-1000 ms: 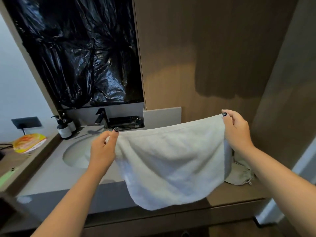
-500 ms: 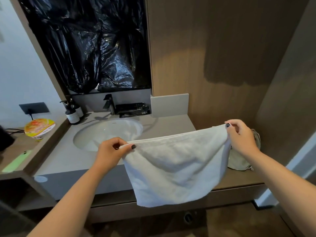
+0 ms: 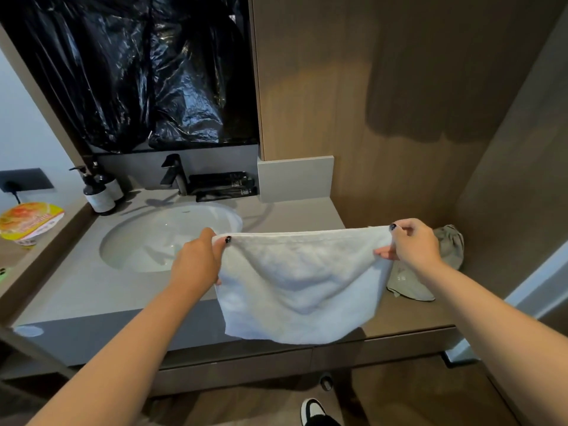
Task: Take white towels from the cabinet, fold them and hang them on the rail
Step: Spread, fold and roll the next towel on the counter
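Note:
A white towel (image 3: pixel 299 284) hangs stretched between my two hands in front of the vanity counter, its top edge level and its lower edge sagging down past the counter front. My left hand (image 3: pixel 196 262) pinches the towel's upper left corner. My right hand (image 3: pixel 415 244) pinches the upper right corner. No rail or cabinet shelf shows in this view.
A grey counter (image 3: pixel 76 290) holds a white sink basin (image 3: pixel 166 235), a black tap (image 3: pixel 175 173) and two pump bottles (image 3: pixel 101 192). A crumpled grey cloth bag (image 3: pixel 430 272) lies on the wooden ledge at right. An instant-noodle cup (image 3: pixel 29 221) stands at left. Wood panels rise behind.
Both hands have lowered the towel and drawn it nearer the counter front, keeping it stretched. The view has tilted down, showing the floor and a shoe.

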A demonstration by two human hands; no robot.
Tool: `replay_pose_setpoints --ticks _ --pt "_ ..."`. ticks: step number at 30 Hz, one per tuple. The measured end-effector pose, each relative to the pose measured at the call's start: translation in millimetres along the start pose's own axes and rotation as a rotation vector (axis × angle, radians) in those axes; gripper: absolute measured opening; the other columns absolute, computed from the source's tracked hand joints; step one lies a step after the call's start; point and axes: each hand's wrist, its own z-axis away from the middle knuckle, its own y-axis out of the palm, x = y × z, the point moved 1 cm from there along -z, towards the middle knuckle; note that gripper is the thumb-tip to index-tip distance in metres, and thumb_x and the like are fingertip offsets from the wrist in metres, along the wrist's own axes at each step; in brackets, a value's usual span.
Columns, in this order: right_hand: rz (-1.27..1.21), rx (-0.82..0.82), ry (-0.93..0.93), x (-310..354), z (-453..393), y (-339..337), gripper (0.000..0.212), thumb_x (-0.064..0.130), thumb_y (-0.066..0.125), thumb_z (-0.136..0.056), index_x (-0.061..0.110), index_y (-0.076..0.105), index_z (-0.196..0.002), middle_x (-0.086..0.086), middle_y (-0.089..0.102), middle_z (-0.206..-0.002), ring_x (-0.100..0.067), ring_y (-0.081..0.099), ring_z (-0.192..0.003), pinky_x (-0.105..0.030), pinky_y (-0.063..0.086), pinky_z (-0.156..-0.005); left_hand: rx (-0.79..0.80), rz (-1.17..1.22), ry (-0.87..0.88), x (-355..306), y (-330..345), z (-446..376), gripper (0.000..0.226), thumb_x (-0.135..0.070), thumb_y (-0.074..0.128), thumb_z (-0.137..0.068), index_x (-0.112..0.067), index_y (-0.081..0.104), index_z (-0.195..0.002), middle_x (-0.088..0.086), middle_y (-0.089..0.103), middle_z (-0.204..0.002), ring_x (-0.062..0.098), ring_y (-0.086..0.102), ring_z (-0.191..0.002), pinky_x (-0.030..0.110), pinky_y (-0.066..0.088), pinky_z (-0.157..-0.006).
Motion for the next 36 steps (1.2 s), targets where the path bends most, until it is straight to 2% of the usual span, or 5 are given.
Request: replay_pose_setpoints --ticks 8,15,26,32,36 --pt "-0.047 0.018 -0.025 -5 -89 52 0.012 0.015 0.047 -0.101 0.014 0.058 -0.104 -0.010 0.066 -0.100 -0.019 0.073 -0.071 -0.039 0.061 -0.076 -0.053 0.734 -0.441 0 65 -88 0.026 -0.033 0.044 -0.104 -0.009 0.046 -0.114 0.024 0.068 -0.100 0.022 0.073 -0.057 0.022 0.055 -0.048" --pt "-0.034 0.087 0.000 -20 -173 110 0.015 0.012 0.045 -0.102 0.014 0.060 -0.103 -0.006 0.066 -0.095 -0.020 0.073 -0.074 -0.043 0.059 -0.081 -0.157 0.716 -0.578 8 116 -163 0.035 -0.033 0.052 -0.101 0.002 0.054 -0.107 0.027 0.068 -0.097 0.004 0.064 -0.047 0.011 0.045 -0.041" --pt "0.043 0.142 -0.003 -43 -252 189 0.013 0.009 0.049 -0.098 0.015 0.060 -0.096 -0.011 0.069 -0.092 -0.030 0.072 -0.085 -0.048 0.055 -0.084 -0.151 0.558 -0.679 38 171 -233 0.024 -0.041 0.059 -0.096 -0.018 0.054 -0.092 0.008 0.072 -0.090 0.025 0.069 -0.086 0.033 0.049 -0.072" --pt "0.392 0.422 -0.179 -39 -247 213 0.062 0.009 0.055 -0.096 0.016 0.028 -0.151 -0.011 0.021 -0.160 -0.025 0.041 -0.136 -0.036 0.040 -0.107 0.043 0.310 -0.378 26 192 -236 0.062 -0.017 0.062 -0.095 -0.005 0.031 -0.147 0.015 0.015 -0.162 0.032 0.024 -0.147 0.040 0.028 -0.117" --pt "0.755 0.585 -0.512 -41 -201 248 0.061 0.030 0.034 -0.103 0.025 0.003 -0.156 0.000 -0.017 -0.162 -0.024 0.001 -0.151 -0.044 0.013 -0.122 0.235 0.010 0.017 10 222 -219 0.072 -0.038 0.041 -0.102 -0.019 -0.001 -0.157 0.001 -0.020 -0.162 0.013 -0.015 -0.147 0.038 0.002 -0.120"
